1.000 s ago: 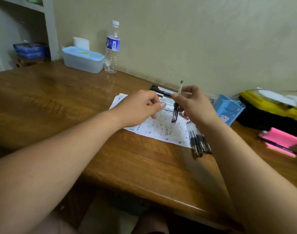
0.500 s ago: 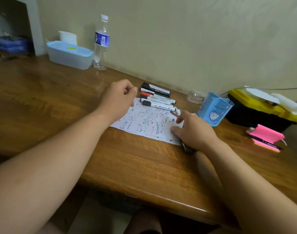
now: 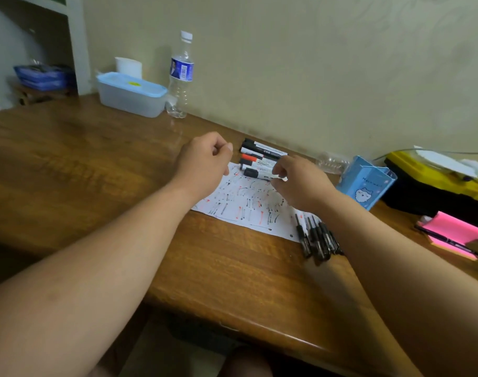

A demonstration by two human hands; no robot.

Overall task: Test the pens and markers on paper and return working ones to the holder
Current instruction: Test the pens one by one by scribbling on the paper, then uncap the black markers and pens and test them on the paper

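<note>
A white sheet of paper [image 3: 248, 202] covered in black and red test strokes lies on the wooden desk. Several markers [image 3: 259, 153] lie in a row at its far edge. My right hand [image 3: 300, 183] pinches the nearest black-capped marker [image 3: 255, 173] by its white barrel. My left hand [image 3: 205, 161] hovers over the paper's left corner with fingers curled, holding nothing that I can see. A bunch of black pens [image 3: 316, 238] lies at the paper's right corner, beside my right forearm. The blue pen holder [image 3: 368, 183] stands to the right of the paper.
A lidded plastic box [image 3: 131, 95] and a water bottle [image 3: 181, 74] stand at the back by the wall. On the right are a black and yellow case [image 3: 436, 189] and pink sticky notes [image 3: 450, 229] with a pen [image 3: 447, 240] across them.
My right hand set its pen down with the bunch, then moved up and left to take the nearest marker. My left hand drew back toward the paper's left corner.
</note>
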